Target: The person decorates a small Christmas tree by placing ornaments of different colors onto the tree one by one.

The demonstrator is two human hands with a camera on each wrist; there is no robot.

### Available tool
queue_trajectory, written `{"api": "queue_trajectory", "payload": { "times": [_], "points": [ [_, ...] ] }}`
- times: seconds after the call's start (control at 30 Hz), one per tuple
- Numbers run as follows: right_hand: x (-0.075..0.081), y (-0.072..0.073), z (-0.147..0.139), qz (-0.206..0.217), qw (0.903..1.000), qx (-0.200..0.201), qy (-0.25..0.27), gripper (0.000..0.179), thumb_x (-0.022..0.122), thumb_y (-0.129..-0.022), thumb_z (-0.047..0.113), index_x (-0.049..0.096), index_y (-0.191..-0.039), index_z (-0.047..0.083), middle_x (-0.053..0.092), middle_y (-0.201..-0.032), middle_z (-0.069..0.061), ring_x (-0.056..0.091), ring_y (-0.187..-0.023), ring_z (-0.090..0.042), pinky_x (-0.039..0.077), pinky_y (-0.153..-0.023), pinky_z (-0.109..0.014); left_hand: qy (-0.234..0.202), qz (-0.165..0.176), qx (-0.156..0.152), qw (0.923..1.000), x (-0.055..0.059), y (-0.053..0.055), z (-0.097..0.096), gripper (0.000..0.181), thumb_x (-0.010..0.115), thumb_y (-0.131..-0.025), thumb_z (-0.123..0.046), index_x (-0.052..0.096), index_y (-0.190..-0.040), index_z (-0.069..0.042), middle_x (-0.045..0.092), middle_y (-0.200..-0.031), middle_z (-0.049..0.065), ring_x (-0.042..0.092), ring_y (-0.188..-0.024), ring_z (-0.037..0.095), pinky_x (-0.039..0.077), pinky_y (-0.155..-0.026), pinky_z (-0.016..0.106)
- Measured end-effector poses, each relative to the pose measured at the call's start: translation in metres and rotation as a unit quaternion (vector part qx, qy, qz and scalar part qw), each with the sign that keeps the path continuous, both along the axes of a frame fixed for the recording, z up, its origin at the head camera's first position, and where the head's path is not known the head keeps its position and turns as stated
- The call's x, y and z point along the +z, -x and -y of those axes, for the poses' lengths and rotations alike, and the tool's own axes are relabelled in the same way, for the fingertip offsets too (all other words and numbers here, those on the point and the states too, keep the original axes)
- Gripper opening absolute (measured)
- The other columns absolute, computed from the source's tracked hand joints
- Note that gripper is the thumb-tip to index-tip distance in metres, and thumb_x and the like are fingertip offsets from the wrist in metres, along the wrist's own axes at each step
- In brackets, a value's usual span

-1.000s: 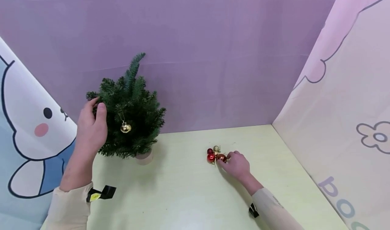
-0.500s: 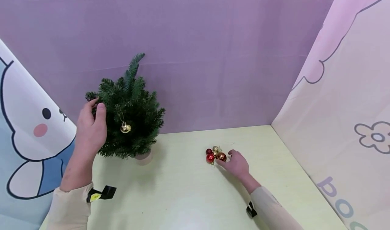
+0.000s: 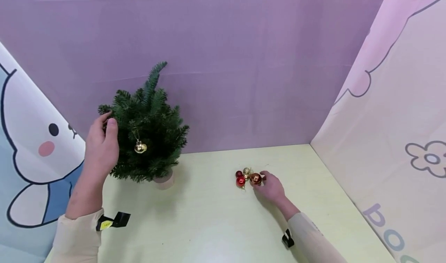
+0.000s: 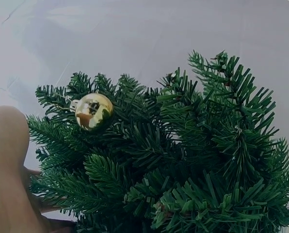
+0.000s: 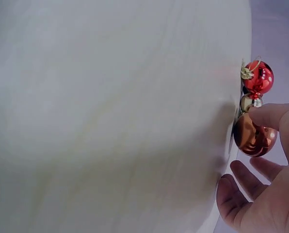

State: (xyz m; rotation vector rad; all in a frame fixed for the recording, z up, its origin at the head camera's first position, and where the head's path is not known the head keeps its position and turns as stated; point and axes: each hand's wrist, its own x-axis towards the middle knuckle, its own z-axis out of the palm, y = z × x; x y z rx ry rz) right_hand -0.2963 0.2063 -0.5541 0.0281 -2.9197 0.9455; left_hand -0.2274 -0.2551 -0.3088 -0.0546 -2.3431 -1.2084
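A small green artificial Christmas tree [image 3: 153,127] stands in a pale pot [image 3: 163,180] on the left of the table. From its front hangs a gold bauble [image 3: 140,147], also seen against the needles in the left wrist view. My left hand [image 3: 102,147] touches the tree's left side, thumb straight and apart, fingertips partly hidden in the branches. To the right, my right hand [image 3: 271,187] pinches a copper bauble [image 3: 256,178] between thumb and fingers. In the right wrist view the thumb lies on this copper bauble [image 5: 255,138], other fingers loosely bent.
Beside the copper bauble lie a red bauble [image 3: 241,181], a dark red one [image 3: 239,173] and small gold ones [image 3: 247,171]. A purple cloth [image 3: 237,69] hangs behind the pale table [image 3: 209,224]. Printed cloths stand along both sides.
My right hand has taken hold of the copper bauble and drawn it slightly right, apart from the others. My left hand and the hanging gold bauble have shifted a little left.
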Motion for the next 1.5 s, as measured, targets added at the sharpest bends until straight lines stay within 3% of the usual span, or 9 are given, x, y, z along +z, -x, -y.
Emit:
{"api": "queue_trajectory", "payload": {
  "times": [0.2,0.43,0.6,0.8,0.9,1.0,1.17,1.33,1.5],
  "points": [
    [0.001,0.003,0.006,0.011,0.9997,-0.017,0.011,0.075,0.079,-0.076,0.048,0.054,-0.129,0.001,0.063,-0.106,-0.013,0.06,-0.092,-0.028,0.051,-0.076,-0.044,-0.014,-0.008,-0.014,0.9998,0.0,0.002,0.007,0.06,0.023,-0.106,-0.042,0.019,-0.155,-0.008,0.022,-0.153,0.025,0.023,-0.137,0.046,0.022,-0.103,0.065],
    [-0.001,0.005,0.006,0.01,0.9995,-0.028,0.01,0.057,0.081,-0.075,0.043,0.061,-0.112,0.006,0.063,-0.094,-0.006,0.059,-0.081,-0.022,0.05,-0.069,-0.038,-0.031,-0.026,-0.027,0.9988,-0.004,0.006,0.016,0.055,0.024,-0.106,-0.038,0.023,-0.155,-0.011,0.018,-0.157,0.019,0.017,-0.142,0.04,0.016,-0.109,0.062],
    [0.001,0.003,0.001,0.011,0.9995,-0.024,0.018,0.051,0.08,-0.077,0.04,0.062,-0.111,0.006,0.065,-0.095,-0.006,0.06,-0.082,-0.023,0.051,-0.07,-0.039,-0.031,-0.031,-0.002,0.999,-0.004,0.009,0.021,0.053,0.026,-0.106,-0.038,0.03,-0.154,-0.015,0.027,-0.154,0.017,0.028,-0.136,0.04,0.023,-0.107,0.06],
    [0.006,-0.002,-0.004,0.009,0.9994,-0.015,0.03,0.053,0.08,-0.078,0.037,0.061,-0.115,0.004,0.066,-0.102,-0.009,0.062,-0.087,-0.026,0.051,-0.075,-0.043,-0.03,-0.029,0.023,0.9989,-0.005,0.011,0.024,0.05,0.027,-0.106,-0.038,0.035,-0.152,-0.02,0.035,-0.15,0.015,0.037,-0.127,0.03,0.031,-0.099,0.042],
    [0.007,-0.002,-0.007,0.006,0.9994,-0.015,0.031,0.053,0.08,-0.078,0.035,0.06,-0.116,0.004,0.066,-0.108,-0.011,0.063,-0.093,-0.03,0.05,-0.08,-0.046,-0.032,-0.033,0.021,0.9987,-0.004,0.009,0.022,0.05,0.028,-0.106,-0.038,0.035,-0.152,-0.021,0.036,-0.15,0.013,0.038,-0.126,0.026,0.031,-0.096,0.036],
    [0.008,-0.002,-0.009,0.003,0.9992,-0.015,0.036,0.055,0.081,-0.078,0.033,0.059,-0.118,0.003,0.066,-0.111,-0.014,0.063,-0.097,-0.032,0.049,-0.084,-0.048,-0.038,-0.043,-0.004,0.9983,-0.002,0.006,0.018,0.049,0.028,-0.106,-0.035,0.031,-0.153,-0.021,0.034,-0.152,0.012,0.035,-0.131,0.026,0.029,-0.103,0.037],
    [0.018,-0.003,-0.006,-0.009,0.9985,-0.01,0.053,0.057,0.081,-0.077,0.03,0.058,-0.12,0.0,0.066,-0.112,-0.015,0.062,-0.093,-0.03,0.05,-0.081,-0.045,-0.033,-0.062,-0.033,0.997,0.004,0.005,0.011,0.049,0.032,-0.106,-0.032,0.03,-0.154,-0.021,0.031,-0.152,0.015,0.032,-0.134,0.028,0.026,-0.108,0.036],
    [0.031,-0.003,0.0,-0.031,0.9979,0.01,0.057,0.054,0.082,-0.077,0.027,0.06,-0.118,0.001,0.066,-0.111,-0.013,0.061,-0.09,-0.026,0.051,-0.077,-0.041,-0.016,-0.054,-0.014,0.9983,0.006,0.006,0.01,0.049,0.034,-0.105,-0.033,0.034,-0.153,-0.021,0.031,-0.15,0.016,0.037,-0.122,0.026,0.031,-0.096,0.034],
    [0.05,-0.005,0.01,-0.051,0.9946,0.043,0.079,0.049,0.083,-0.077,0.024,0.063,-0.116,0.003,0.067,-0.108,-0.011,0.063,-0.092,-0.03,0.051,-0.077,-0.04,-0.021,-0.045,-0.004,0.9987,0.006,0.006,0.012,0.048,0.033,-0.106,-0.033,0.035,-0.152,-0.021,0.031,-0.15,0.016,0.037,-0.126,0.027,0.031,-0.099,0.034]
  ]
}}
